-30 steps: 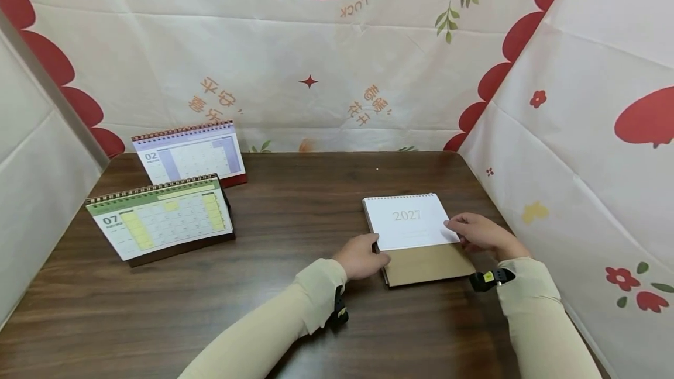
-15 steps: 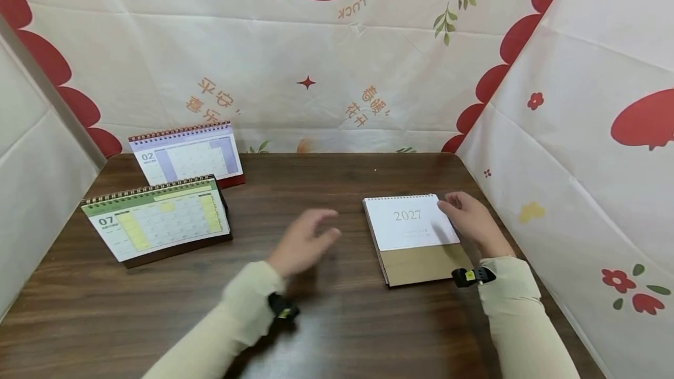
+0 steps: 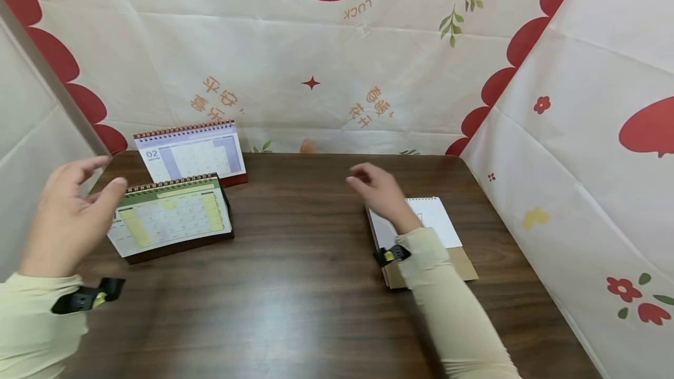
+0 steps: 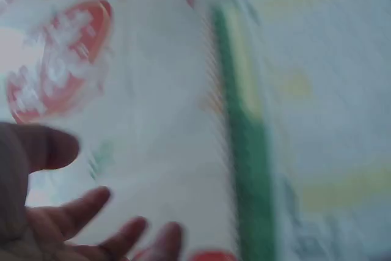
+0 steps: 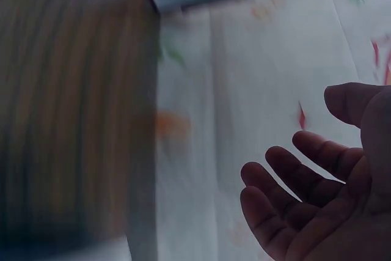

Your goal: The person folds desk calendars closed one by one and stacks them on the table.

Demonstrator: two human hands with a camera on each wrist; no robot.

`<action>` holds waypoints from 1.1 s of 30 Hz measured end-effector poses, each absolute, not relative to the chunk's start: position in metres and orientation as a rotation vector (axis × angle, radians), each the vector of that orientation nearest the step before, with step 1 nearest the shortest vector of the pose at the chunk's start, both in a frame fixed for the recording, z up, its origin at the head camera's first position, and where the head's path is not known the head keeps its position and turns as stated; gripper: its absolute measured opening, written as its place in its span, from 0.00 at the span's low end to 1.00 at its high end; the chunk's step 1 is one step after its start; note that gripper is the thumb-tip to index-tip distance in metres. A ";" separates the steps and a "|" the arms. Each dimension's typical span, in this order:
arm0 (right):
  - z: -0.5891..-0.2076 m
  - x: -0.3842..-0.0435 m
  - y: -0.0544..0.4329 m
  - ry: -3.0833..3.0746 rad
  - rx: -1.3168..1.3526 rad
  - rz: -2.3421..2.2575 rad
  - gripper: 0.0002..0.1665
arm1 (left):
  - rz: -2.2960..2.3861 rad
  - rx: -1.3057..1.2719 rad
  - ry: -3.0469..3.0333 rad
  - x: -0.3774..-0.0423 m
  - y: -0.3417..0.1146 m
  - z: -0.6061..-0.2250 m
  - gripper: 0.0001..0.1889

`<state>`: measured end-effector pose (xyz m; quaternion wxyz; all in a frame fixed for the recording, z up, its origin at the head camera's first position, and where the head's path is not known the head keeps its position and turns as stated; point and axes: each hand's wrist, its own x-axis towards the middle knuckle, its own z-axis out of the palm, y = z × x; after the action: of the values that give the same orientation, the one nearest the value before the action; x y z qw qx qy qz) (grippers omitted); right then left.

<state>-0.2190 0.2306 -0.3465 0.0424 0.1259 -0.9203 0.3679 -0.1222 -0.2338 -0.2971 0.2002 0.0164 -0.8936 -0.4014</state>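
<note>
My left hand [image 3: 65, 215] hovers at the left end of the green desk calendar [image 3: 176, 215], thumb and fingers spread, overlapping its corner in the head view. In the left wrist view the green calendar [image 4: 330, 102] is blurred, and the fingers [image 4: 122, 236] hold nothing. My right hand [image 3: 381, 195] passes over the left part of the white desk calendar [image 3: 437, 221], which lies flat with a tan lower strip [image 3: 463, 265]. Its fingers are relaxed with nothing between them, as the right wrist view also shows [image 5: 305, 194]. The forearm hides part of the white calendar.
Behind the green calendar stands a purple desk calendar [image 3: 197, 154] with a red base. All three are on a dark wooden table [image 3: 295, 250]. A white printed cloth [image 3: 284, 51] hangs behind the table and along its sides.
Both hands have left the white calendar, which stays flat on the table. The left hand has swung far left to the green calendar; the right has moved left and lifted over the white one.
</note>
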 end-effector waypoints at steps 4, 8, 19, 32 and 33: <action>-0.360 -0.223 0.175 -2.831 0.551 1.166 0.20 | -1.057 0.119 -2.702 -0.125 -0.280 -0.328 0.35; -0.373 -0.221 0.122 -2.847 0.714 1.189 0.20 | -1.200 0.094 -2.774 -0.123 -0.304 -0.357 0.38; -0.394 -0.199 0.022 -2.892 0.783 1.418 0.32 | -1.195 0.116 -2.864 -0.123 -0.289 -0.383 0.29; -0.411 -0.202 -0.013 -2.732 0.672 1.435 0.08 | -1.183 0.107 -2.775 -0.131 -0.289 -0.395 0.30; -0.411 -0.202 -0.013 -2.735 0.668 1.406 0.07 | -1.183 0.104 -2.778 -0.131 -0.289 -0.395 0.30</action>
<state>-0.2024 -0.0133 -0.4110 -0.0027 0.2123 -0.8691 0.4467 -0.1312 -0.2893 -0.3950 0.0601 0.0344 -0.9179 -0.3907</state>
